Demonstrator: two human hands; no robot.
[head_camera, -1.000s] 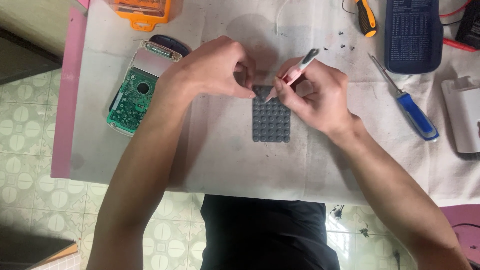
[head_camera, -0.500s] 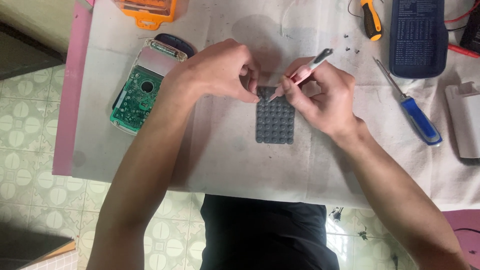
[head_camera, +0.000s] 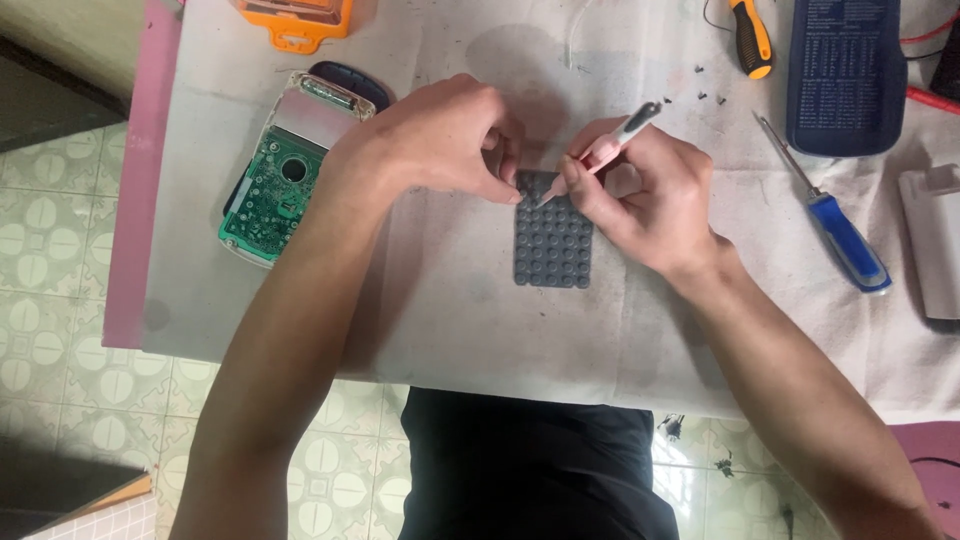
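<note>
White cloth (head_camera: 450, 300) covers the table. On it lies a grey pad (head_camera: 553, 243). The left hand (head_camera: 440, 140) pinches its top edge to keep it flat, while the right hand (head_camera: 645, 195) grips a pink tool (head_camera: 605, 150), tip at that edge.

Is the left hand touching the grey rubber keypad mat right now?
Touching. The head view shows the left hand with its fingertips pressed on the top edge of the grey keypad mat, no gap showing between them.
</note>
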